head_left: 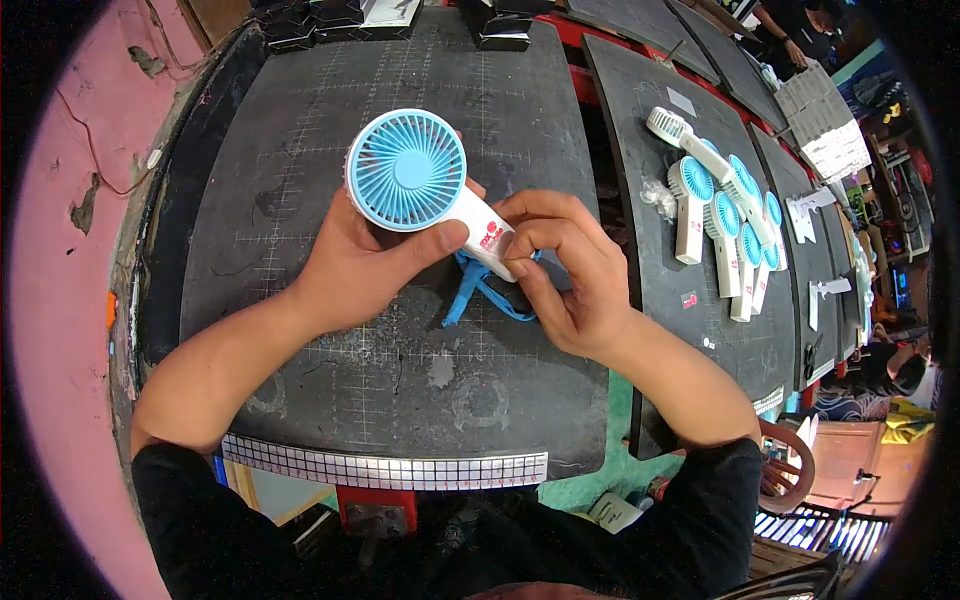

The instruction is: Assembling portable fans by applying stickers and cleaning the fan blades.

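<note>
A white handheld fan [408,170] with a blue grille is held up over the dark board, its head to the upper left and its handle slanting down to the right. Wrapped around the neck just below the fan head is my left hand [365,250], thumb across the front. My right hand [570,265] is at the handle's lower end, thumb and forefinger pinched against its front beside a red printed mark. Whether a small piece sits in that pinch is too small to make out. A blue strap [465,292] hangs below the handle.
The dark work board [330,380] has faint grid lines and a white gridded ruler strip [390,470] along its near edge. Dark boxes [345,22] stand at the far edge. On the right-hand board lie several similar fans [728,215]. A pink wall [75,300] borders the left.
</note>
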Motion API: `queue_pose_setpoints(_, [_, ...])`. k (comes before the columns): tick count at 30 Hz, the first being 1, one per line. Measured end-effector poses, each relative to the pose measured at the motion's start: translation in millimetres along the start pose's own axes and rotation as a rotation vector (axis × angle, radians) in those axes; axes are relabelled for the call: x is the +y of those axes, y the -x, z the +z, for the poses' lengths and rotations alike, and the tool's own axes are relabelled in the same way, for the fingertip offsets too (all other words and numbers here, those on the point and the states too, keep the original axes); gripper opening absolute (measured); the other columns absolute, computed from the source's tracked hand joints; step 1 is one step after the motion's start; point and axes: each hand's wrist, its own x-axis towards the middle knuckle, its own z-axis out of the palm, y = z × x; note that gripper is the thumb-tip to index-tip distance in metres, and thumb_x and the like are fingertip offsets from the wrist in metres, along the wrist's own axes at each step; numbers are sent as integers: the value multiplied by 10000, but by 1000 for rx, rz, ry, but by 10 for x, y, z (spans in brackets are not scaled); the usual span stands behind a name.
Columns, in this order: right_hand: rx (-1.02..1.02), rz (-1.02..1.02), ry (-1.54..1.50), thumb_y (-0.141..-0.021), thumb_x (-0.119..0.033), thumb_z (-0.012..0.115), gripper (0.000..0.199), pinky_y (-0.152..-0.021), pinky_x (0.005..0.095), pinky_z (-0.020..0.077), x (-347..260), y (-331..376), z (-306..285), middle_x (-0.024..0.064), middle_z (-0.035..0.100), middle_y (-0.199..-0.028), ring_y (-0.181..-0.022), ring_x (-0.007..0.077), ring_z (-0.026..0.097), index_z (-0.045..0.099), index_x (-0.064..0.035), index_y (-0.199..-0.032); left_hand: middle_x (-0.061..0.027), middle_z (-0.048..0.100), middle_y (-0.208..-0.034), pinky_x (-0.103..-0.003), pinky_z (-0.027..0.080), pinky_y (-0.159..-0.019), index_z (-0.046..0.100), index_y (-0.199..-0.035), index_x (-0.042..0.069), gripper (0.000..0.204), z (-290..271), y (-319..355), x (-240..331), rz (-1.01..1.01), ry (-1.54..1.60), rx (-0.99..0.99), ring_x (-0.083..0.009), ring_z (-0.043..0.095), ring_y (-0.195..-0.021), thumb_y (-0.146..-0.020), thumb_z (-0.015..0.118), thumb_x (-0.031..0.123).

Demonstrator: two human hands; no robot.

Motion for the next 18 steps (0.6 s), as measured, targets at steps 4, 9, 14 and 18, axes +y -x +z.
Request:
queue_pose_setpoints(4, [-12,21,-15,-824,32,695,203,-699,360,560,0,3,-9,156,627,-1142,-871,315,691,585,-38,-980,-101,659,-1198,-342,493,-996,411,-1461,-2,670,3,-7,-31,-8,17,5,-180,628,-1122,-914,749,187])
queue_pose_setpoints(9, [-70,65,-45,-855,89,629,157,-867,352,536,-37,3,-38,221,626,-1166,-1031,293,669,579,-1,-974,-101,661,-1201,-338,497,-992,413,-1463,7,661,-17,-22,-16,-19,21,20,-177,625,-1125,-913,743,168])
queue_pose_setpoints(14, [-47,43,-44,-850,48,660,156,-791,357,550,-21,-2,-18,194,631,-1177,-958,307,682,581,-24,-964,-98,661,-1205,-335,496,-991,413,-1467,12,662,-26,-14,-11,-24,7,25,-174,621,-1129,-915,740,175])
queue_pose_setpoints(18, [-19,37,-53,-844,8,695,161,-697,353,568,5,16,23,165,638,-1196,-857,316,700,591,-44,-955,-94,658,-1206,-333,493,-993,415,-1471,17,672,-60,-2,-11,-44,-5,33,-172,620,-1127,-918,741,215])
